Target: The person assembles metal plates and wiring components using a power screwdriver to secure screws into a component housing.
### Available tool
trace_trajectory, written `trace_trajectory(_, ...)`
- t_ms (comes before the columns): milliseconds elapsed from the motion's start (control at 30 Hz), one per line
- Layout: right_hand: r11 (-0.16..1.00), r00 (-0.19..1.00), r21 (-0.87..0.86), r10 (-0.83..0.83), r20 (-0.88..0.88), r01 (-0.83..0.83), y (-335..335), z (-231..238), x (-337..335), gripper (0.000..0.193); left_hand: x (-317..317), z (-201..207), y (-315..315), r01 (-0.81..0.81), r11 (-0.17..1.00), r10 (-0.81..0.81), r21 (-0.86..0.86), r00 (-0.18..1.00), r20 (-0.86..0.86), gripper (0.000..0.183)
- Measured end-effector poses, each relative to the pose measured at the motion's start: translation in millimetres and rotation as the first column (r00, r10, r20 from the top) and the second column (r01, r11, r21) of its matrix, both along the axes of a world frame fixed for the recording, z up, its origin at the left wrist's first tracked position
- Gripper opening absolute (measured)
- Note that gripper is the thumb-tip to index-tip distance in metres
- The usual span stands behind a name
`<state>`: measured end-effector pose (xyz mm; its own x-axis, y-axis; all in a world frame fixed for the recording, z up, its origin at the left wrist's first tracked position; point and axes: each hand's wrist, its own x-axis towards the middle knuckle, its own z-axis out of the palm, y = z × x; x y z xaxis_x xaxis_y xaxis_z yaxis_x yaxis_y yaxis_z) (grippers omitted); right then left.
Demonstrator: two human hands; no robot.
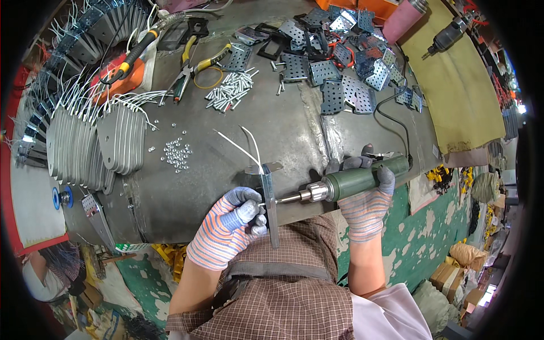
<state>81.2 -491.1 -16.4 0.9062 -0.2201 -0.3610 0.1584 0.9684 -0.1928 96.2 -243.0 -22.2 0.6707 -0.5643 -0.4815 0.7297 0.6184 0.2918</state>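
My left hand (226, 226), in a striped glove with grey fingertips, pinches a narrow metal plate part (271, 212) held on edge near the table's front. Two white wires (241, 145) rise from its upper end. My right hand (362, 212), gloved alike, is wrapped round a green electric screwdriver (362, 180) lying level. Its silver chuck and bit point left and reach the plate at my left fingers. Those fingers hide whatever sits at the bit's tip. Loose screws (231, 90) and small nuts (177, 156) lie on the table beyond my left hand.
Stacked grey plates with white wires (73, 144) stand at the left. Pliers (190, 65) and a soldering iron (136, 54) lie behind them. Perforated metal brackets (334, 73) cover the back right. The screwdriver's black cable (396, 113) runs along the right side. Another drill (447, 37) rests on yellow board.
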Motion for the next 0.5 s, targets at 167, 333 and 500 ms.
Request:
trace_trajectory(167, 1.0, 0.997, -0.024, 0.022, 0.077, -0.02, -1, -3, 1, 0.044, 2, 3, 0, 0.01, 1.0, -0.011, 0.03, 1.0, 0.013, 0.012)
trace_trajectory(333, 1.0, 0.999, -0.009, 0.01, 0.053, -0.009, 0, -1, 0, 0.04, 0, 1, -3, -0.031, 0.994, 0.019, 0.107, 0.994, 0.108, 0.012)
trace_trajectory(500, 0.999, 0.997, -0.048, -0.003, 0.071, 0.007, -1, -4, -1, 0.045, -18, 10, -24, -0.308, 0.819, 0.071, 0.485, 0.892, 0.447, 0.016)
